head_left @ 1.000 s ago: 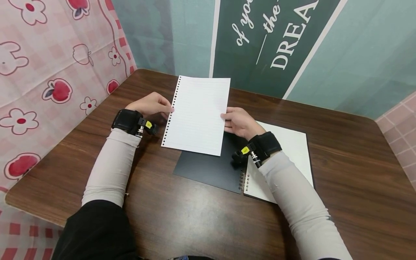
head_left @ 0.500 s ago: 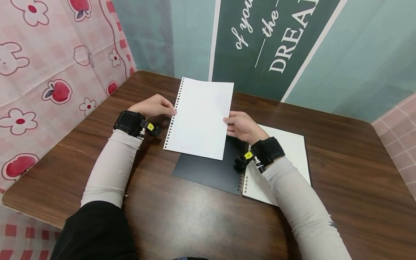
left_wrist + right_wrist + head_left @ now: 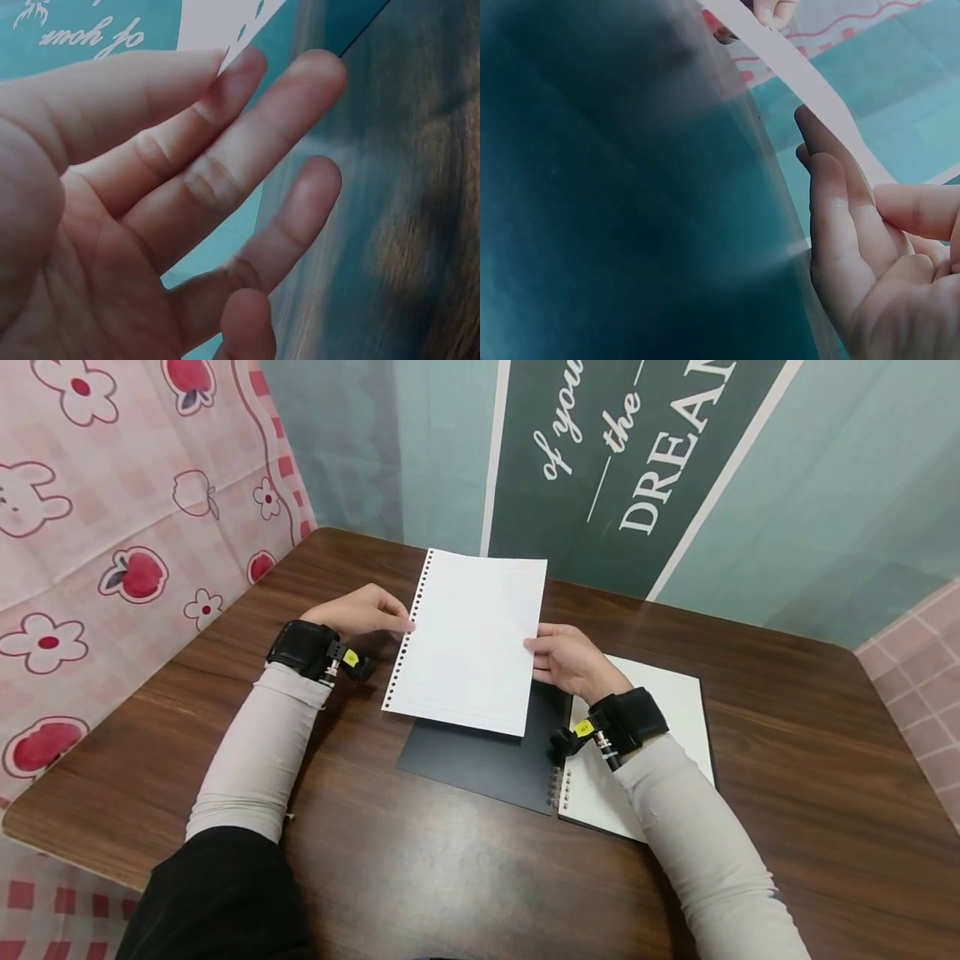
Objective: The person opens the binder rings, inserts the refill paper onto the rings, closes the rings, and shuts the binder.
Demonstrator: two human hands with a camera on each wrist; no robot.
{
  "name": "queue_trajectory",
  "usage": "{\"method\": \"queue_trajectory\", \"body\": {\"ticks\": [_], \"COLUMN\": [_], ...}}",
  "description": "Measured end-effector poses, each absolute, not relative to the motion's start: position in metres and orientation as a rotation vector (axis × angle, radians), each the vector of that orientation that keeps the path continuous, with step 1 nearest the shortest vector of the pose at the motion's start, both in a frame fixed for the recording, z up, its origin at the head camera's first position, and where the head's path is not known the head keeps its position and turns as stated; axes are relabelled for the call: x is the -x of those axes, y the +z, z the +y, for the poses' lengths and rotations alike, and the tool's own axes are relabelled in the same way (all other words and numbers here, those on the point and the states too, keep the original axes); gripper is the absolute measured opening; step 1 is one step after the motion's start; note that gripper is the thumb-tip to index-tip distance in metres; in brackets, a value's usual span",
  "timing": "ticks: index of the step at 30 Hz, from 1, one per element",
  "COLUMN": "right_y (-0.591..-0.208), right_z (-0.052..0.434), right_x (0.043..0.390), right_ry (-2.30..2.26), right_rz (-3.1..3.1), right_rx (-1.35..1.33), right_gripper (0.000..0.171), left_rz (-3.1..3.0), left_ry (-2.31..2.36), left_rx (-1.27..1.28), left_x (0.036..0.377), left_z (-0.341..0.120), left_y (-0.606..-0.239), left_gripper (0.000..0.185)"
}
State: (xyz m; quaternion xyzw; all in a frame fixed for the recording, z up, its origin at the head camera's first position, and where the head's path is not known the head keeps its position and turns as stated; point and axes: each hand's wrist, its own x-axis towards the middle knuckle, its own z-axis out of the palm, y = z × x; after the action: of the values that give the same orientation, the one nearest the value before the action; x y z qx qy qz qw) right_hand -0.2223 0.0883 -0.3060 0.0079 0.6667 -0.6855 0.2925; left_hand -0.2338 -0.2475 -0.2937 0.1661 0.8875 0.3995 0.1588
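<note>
Sleeves in pale grey come up from 6 o'clock across the brown table (image 3: 787, 727), both forearms angled in toward the middle, each wrist wearing a black band. Next, near the middle, an open notebook (image 3: 660, 710) lies flat with its black cover (image 3: 480, 760) folded out to the 9 o'clock side. Just above the cover floats a loose white sheet of paper (image 3: 468, 639): the left hand (image 3: 360, 610) pinches its holed edge at 9 o'clock between thumb and fingertips, and the right hand (image 3: 570, 660) pinches the plain edge at 3 o'clock, fingers close together under the sheet and thumb on top.
</note>
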Motion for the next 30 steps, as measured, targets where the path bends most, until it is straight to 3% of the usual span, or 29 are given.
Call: {"method": "queue_trajectory", "body": {"ticks": [30], "right_y": [-0.305], "right_z": [0.112], "right_x": [0.216], "right_ry": [-1.818], "right_rz": [1.792], "right_rx": [-0.016], "right_gripper": [0.044], "left_rz": [2.514], "left_ry": [1.124], "left_rx": [-0.568], "left_x": [0.233], "left_z": [-0.226], "left_y": [-0.295], "left_gripper": [0.02]}}
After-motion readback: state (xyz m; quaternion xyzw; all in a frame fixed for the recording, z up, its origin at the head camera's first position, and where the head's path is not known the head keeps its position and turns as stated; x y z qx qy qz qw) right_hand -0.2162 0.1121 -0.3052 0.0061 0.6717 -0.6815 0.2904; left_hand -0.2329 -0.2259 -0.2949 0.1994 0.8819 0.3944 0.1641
